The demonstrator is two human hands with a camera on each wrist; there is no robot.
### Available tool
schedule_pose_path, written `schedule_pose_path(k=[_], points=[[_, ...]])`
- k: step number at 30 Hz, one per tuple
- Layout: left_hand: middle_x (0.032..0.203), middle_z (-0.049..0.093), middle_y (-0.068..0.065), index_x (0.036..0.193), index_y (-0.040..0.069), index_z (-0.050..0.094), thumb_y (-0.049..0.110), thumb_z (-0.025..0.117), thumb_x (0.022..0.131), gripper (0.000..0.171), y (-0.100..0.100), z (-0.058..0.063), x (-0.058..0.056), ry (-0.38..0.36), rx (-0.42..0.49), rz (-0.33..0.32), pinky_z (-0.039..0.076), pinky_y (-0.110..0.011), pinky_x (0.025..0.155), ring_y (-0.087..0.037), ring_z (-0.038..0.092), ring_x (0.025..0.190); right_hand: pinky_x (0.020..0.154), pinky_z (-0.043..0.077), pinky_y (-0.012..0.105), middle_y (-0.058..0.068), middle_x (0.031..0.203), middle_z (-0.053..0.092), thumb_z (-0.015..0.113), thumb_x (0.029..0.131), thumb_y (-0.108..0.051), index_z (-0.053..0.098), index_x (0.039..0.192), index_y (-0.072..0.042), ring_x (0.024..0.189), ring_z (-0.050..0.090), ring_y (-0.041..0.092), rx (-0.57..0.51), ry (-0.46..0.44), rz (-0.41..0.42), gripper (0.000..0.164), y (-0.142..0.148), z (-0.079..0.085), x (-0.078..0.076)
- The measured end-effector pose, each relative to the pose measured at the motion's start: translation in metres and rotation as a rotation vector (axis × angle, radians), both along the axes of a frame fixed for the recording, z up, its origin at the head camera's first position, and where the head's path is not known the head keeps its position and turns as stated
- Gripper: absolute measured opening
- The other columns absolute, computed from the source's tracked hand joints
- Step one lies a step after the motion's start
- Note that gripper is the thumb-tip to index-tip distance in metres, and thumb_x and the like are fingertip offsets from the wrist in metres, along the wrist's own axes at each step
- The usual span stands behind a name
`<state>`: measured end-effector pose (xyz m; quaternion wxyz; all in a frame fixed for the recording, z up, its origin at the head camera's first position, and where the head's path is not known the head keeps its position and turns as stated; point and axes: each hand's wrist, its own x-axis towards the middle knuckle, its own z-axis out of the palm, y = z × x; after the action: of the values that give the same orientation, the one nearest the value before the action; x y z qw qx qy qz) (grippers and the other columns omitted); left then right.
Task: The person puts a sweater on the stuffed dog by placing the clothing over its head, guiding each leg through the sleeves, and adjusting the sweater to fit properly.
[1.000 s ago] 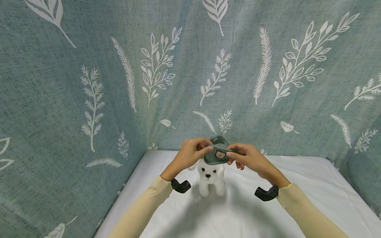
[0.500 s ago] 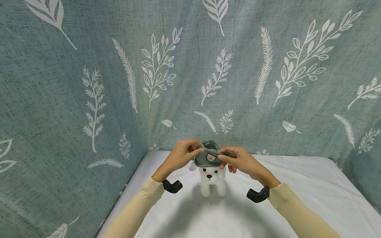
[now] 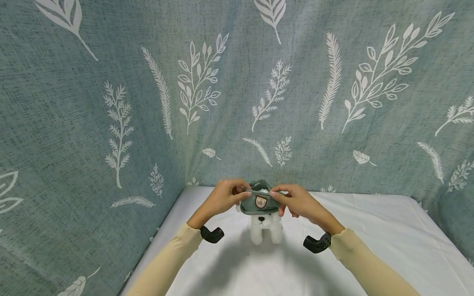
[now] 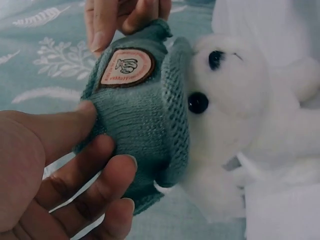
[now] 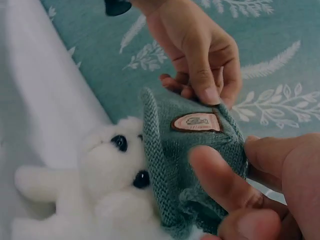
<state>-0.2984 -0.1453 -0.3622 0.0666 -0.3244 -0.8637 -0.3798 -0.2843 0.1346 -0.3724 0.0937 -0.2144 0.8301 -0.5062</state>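
Observation:
A white plush dog (image 3: 263,231) stands on the bed-like white surface, facing me. Over the top of its head sits a small green knitted sweater (image 4: 140,115) with a rolled edge and a shield-shaped patch (image 3: 261,202). That rolled edge lies just above the eyes in both wrist views. My left hand (image 3: 223,198) pinches the sweater's upper edge on one side between thumb and fingers. On the opposite side, my right hand (image 3: 299,200) pinches the same edge. A little white fur shows through the opening between them. The dog's ears are mostly hidden.
A white sheet (image 3: 370,230) covers the surface around the dog. Blue-green leaf-patterned curtains (image 3: 229,102) stand behind it and along both sides. A black wrist device (image 3: 212,234) sits on the left wrist, another black device (image 3: 317,243) on the right.
Both hands have shifted left and then down, carrying the sweater lower onto the dog's head. In the head view its edge now covers the eyes, which showed before.

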Motion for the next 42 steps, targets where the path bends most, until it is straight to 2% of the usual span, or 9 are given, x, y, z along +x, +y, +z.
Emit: schedule_pose_path(k=[3, 8, 14, 18, 24, 28, 34, 38, 42], points=[[0.07, 0.063, 0.0, 0.099, 0.016, 0.075, 0.031, 0.065, 0.104, 0.019, -0.001, -0.004, -0.002, -0.014, -0.007, 0.012, 0.054, -0.032, 0.056, -0.024, 0.065, 0.06, 0.047, 0.038, 0.03, 0.01, 0.064, 0.063, 0.06, 0.104, -0.044, 0.073, 0.124, -0.023, 0.048, 0.045, 0.016, 0.068, 0.092, -0.038, 0.032, -0.002, -0.002, -0.002], [0.065, 0.057, 0.004, 0.089, 0.016, 0.076, 0.031, 0.066, 0.103, 0.023, 0.003, -0.011, -0.007, 0.046, -0.078, 0.056, 0.048, -0.029, 0.054, -0.012, 0.053, 0.055, 0.064, 0.052, 0.034, -0.004, 0.086, 0.072, 0.066, 0.101, -0.042, 0.081, 0.106, -0.023, 0.073, 0.064, 0.011, 0.223, 0.36, -0.099, 0.025, -0.008, -0.006, -0.003], [0.083, 0.056, 0.002, 0.105, 0.016, 0.081, 0.027, 0.077, 0.095, 0.015, 0.01, -0.017, -0.01, 0.101, -0.214, 0.076, 0.043, -0.028, 0.059, -0.012, 0.048, 0.069, 0.067, 0.051, 0.041, 0.004, 0.099, 0.062, 0.078, 0.092, -0.039, 0.083, 0.09, -0.023, 0.087, 0.057, 0.025, 0.349, 0.587, -0.16, 0.017, -0.016, -0.011, -0.004], [0.087, 0.052, -0.002, 0.118, 0.015, 0.078, 0.03, 0.079, 0.093, 0.029, 0.013, -0.017, -0.012, 0.092, -0.279, 0.06, 0.04, -0.03, 0.061, -0.016, 0.041, 0.073, 0.081, 0.051, 0.054, 0.013, 0.116, 0.058, 0.081, 0.09, -0.035, 0.081, 0.1, -0.025, 0.109, 0.052, 0.04, 0.355, 0.647, -0.156, 0.014, -0.021, -0.013, -0.007], [0.094, 0.052, -0.003, 0.126, 0.019, 0.074, 0.038, 0.08, 0.092, 0.04, 0.013, -0.015, -0.011, 0.058, -0.365, 0.084, 0.041, -0.032, 0.06, -0.017, 0.042, 0.077, 0.088, 0.048, 0.061, 0.016, 0.123, 0.058, 0.074, 0.095, -0.043, 0.072, 0.128, -0.022, 0.112, 0.05, 0.041, 0.421, 0.508, -0.109, 0.039, -0.022, -0.013, -0.01], [0.094, 0.063, -0.001, 0.122, 0.02, 0.074, 0.043, 0.079, 0.091, 0.039, 0.011, -0.016, -0.013, 0.044, -0.397, 0.102, 0.048, -0.033, 0.063, -0.014, 0.053, 0.077, 0.083, 0.05, 0.057, 0.014, 0.119, 0.062, 0.072, 0.094, -0.051, 0.068, 0.135, -0.02, 0.107, 0.054, 0.037, 0.464, 0.428, -0.096, 0.051, -0.02, -0.011, -0.012], [0.082, 0.063, 0.0, 0.13, 0.018, 0.07, 0.049, 0.071, 0.096, 0.046, 0.01, -0.021, -0.016, -0.076, -0.403, 0.063, 0.044, -0.031, 0.058, -0.012, 0.053, 0.065, 0.095, 0.048, 0.061, 0.012, 0.134, 0.065, 0.07, 0.093, -0.057, 0.062, 0.143, -0.018, 0.119, 0.061, 0.037, 0.469, 0.316, -0.076, 0.064, -0.016, -0.013, -0.015], [0.089, 0.065, 0.002, 0.133, 0.019, 0.068, 0.05, 0.069, 0.097, 0.047, 0.009, -0.023, -0.018, -0.141, -0.373, 0.042, 0.047, -0.032, 0.062, -0.013, 0.056, 0.069, 0.076, 0.055, 0.049, 0.012, 0.134, 0.065, 0.068, 0.091, -0.064, 0.058, 0.147, -0.018, 0.104, 0.068, 0.03, 0.476, 0.211, -0.083, 0.073, -0.013, -0.017, -0.017], [0.105, 0.067, 0.001, 0.135, 0.02, 0.064, 0.048, 0.069, 0.098, 0.046, 0.007, -0.027, -0.019, -0.207, -0.321, 0.028, 0.051, -0.036, 0.069, -0.016, 0.061, 0.081, 0.066, 0.052, 0.04, 0.008, 0.12, 0.071, 0.068, 0.09, -0.066, 0.056, 0.149, -0.017, 0.085, 0.068, 0.018, 0.471, 0.167, -0.084, 0.077, -0.012, -0.021, -0.017]])
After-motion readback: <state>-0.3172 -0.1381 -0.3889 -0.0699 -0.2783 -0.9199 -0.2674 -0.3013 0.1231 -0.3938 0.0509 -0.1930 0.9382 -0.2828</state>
